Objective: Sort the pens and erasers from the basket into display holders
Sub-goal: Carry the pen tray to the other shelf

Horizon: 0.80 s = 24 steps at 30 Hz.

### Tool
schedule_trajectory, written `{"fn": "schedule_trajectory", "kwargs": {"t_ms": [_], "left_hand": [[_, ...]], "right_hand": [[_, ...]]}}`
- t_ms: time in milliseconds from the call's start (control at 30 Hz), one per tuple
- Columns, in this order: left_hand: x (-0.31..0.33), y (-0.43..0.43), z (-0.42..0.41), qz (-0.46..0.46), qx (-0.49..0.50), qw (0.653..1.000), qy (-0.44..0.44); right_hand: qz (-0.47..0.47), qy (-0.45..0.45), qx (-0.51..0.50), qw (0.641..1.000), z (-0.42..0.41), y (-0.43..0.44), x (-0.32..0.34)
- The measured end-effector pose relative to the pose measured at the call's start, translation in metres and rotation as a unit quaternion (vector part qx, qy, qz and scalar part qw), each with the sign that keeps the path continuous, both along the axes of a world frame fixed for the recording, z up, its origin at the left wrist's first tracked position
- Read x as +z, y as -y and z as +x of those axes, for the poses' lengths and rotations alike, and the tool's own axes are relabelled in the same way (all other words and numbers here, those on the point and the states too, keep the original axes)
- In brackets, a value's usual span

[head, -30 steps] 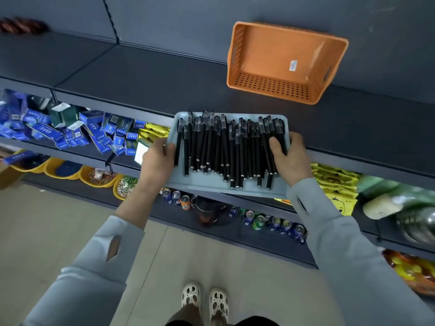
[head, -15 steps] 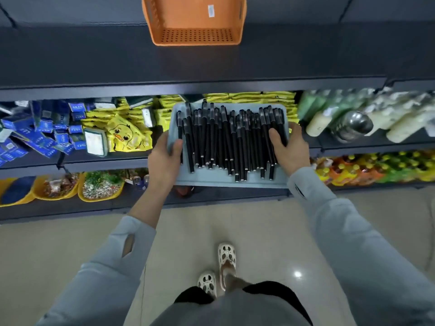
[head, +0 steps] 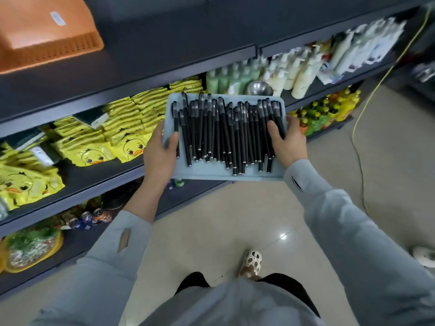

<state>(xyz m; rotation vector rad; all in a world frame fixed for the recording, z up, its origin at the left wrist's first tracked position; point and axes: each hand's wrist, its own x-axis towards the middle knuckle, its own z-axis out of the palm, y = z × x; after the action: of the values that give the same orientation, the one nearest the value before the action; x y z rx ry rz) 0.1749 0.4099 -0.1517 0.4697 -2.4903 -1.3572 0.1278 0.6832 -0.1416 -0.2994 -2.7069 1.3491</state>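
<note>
The left arm point(head: 138, 203) and right arm point(head: 329, 208) reach forward, sleeved in grey. The left hand point(head: 160, 152) grips the blue tray point(head: 211, 172) at its left edge, thumb on top. The right hand point(head: 290, 143) grips its right edge likewise.

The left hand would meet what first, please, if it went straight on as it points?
Probably the black pens on the tray; the thumb of the left hand lies beside the leftmost.

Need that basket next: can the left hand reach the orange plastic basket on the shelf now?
Probably not: the left hand grips the pale blue tray of black pens, though nothing blocks the orange plastic basket.
</note>
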Motion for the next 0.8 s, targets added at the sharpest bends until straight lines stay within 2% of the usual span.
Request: {"fn": "schedule_trajectory", "kwargs": {"t_ms": [433,800], "left_hand": [[0.020,-0.172,-0.171,0.043,-0.055,0.997,-0.027],[0.048,-0.268,-0.345,-0.024,-0.094,0.995,-0.023]], "right_hand": [[0.045,-0.010,-0.038,0.998,-0.149,-0.175,0.043],[0.045,-0.023,-0.095,0.994,-0.290,-0.273,0.065]]}}
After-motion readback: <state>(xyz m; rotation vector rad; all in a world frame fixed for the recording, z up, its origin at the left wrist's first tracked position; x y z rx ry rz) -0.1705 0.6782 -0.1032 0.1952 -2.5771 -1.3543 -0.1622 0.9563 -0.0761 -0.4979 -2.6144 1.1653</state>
